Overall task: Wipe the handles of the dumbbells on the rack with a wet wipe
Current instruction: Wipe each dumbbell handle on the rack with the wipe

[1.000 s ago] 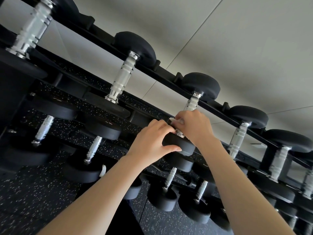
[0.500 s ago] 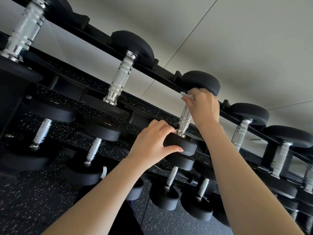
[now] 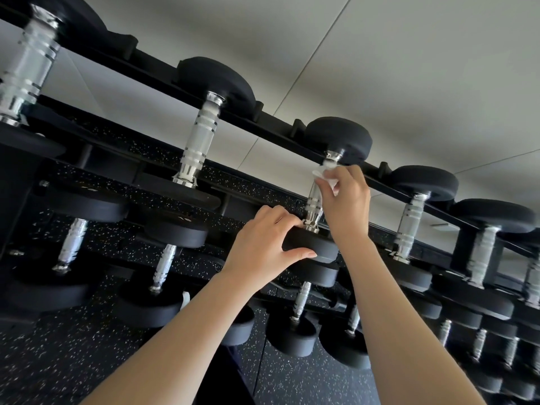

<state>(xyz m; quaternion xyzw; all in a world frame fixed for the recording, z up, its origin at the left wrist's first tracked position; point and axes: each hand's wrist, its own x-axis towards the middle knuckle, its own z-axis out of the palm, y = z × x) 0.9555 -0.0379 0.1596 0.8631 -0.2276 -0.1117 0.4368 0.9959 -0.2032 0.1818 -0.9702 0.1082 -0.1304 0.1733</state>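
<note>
Leftward, a neighbouring dumbbell sat on the rack. The left hand gripped the next dumbbell's near head, while the right hand pinched the wet wipe round its handle. Speckled floor lay below, with a pale wall behind.

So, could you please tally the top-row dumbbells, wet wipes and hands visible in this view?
top-row dumbbells: 6 (the rightmost is blurred at the frame edge)
wet wipe: 1
hands: 2, left hand and right hand
Total: 9
</note>
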